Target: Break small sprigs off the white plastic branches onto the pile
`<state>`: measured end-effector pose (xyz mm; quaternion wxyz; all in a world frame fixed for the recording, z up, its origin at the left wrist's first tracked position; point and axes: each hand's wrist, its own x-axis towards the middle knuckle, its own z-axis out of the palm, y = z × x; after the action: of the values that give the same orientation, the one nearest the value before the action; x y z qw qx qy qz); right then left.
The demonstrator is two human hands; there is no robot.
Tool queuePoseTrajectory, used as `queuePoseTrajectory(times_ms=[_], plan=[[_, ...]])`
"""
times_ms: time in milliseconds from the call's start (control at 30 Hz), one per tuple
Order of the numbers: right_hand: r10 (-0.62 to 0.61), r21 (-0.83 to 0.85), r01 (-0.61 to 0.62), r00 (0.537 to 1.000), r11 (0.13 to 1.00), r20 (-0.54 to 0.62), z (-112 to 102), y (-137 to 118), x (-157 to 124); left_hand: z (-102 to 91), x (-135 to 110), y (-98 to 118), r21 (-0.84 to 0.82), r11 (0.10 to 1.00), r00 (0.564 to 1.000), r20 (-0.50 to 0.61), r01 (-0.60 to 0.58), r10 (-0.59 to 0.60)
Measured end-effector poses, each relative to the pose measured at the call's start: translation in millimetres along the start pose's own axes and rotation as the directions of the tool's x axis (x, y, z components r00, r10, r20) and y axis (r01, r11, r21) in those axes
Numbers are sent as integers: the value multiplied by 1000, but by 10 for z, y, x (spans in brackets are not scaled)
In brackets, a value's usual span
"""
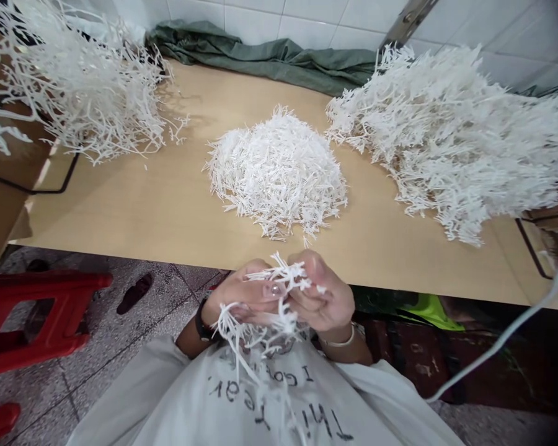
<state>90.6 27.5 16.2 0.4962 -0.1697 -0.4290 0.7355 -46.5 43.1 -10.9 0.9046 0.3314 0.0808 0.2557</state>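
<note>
Close to my chest, at the table's front edge, both hands are closed on one white branched plastic strand (286, 272). My left hand (246, 291) grips it from the left, with a cluster of prongs poking out over the fingers. My right hand (323, 294) pinches the strand's other part, thumb uppermost. Longer white stems (242, 353) dangle below the hands over my shirt. Just beyond my hands lies a heap of short white sprigs (279, 173) on the wooden table (134, 204).
Tangled long white branches (93, 87) fill the back left. A larger pile of white branched pieces (469, 136) covers the right side. Green cloth (270, 56) runs along the tiled wall. A red stool (37, 316) stands lower left; a white cable (506, 341) crosses the lower right.
</note>
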Motion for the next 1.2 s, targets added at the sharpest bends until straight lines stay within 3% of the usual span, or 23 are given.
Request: queuePoseTrajectory(times_ms=[100,200,267,333,367,433,467,500,567,633,667,733,867,1033,1200], plan=[[-70,361,41,995,931,68,56,76,53,-30,136,-86,-85,996,999,32,20,-18],[-168,485,91,979,870,119,49,135,86,-66,211,-128,-105,994,999,47,15,-10],[-222,493,152,971,857,87,7,139,69,-95,217,-129,-105,994,1000,21,-8,10],[-339,425,323,940,846,-42,-61,95,39,-106,201,-118,-90,994,997,-32,-67,64],[-420,329,435,900,838,-120,-105,54,30,-98,188,-108,-73,991,992,-67,-115,110],[-573,-41,580,786,813,-232,-216,-61,44,-50,156,-85,-31,972,962,-156,-233,226],[-629,-293,561,733,774,-259,-287,-130,69,-15,140,-73,-4,956,935,-210,-292,285],[-671,-543,466,689,699,-272,-367,-203,105,22,126,-60,25,939,903,-266,-344,338],[-696,-891,110,669,441,-262,-555,-349,192,81,109,-36,85,906,839,-351,-414,416],[-636,-970,-223,735,101,-236,-749,-469,272,101,107,-19,151,884,794,-391,-443,465],[-595,-943,-328,769,-49,-236,-835,-511,300,97,110,-15,181,876,779,-401,-448,482],[-562,-862,-450,786,-233,-258,-961,-547,332,75,119,-19,227,866,761,-414,-445,500],[-615,-828,-501,743,-251,-262,-1036,-469,326,39,128,-59,285,850,725,-444,-443,527],[-583,-862,-450,774,-232,-247,-1082,-337,257,18,129,-84,351,832,698,-455,-430,553],[-557,-889,-412,794,-202,-242,-1140,-276,166,-16,143,-81,382,838,708,-458,-389,537]])
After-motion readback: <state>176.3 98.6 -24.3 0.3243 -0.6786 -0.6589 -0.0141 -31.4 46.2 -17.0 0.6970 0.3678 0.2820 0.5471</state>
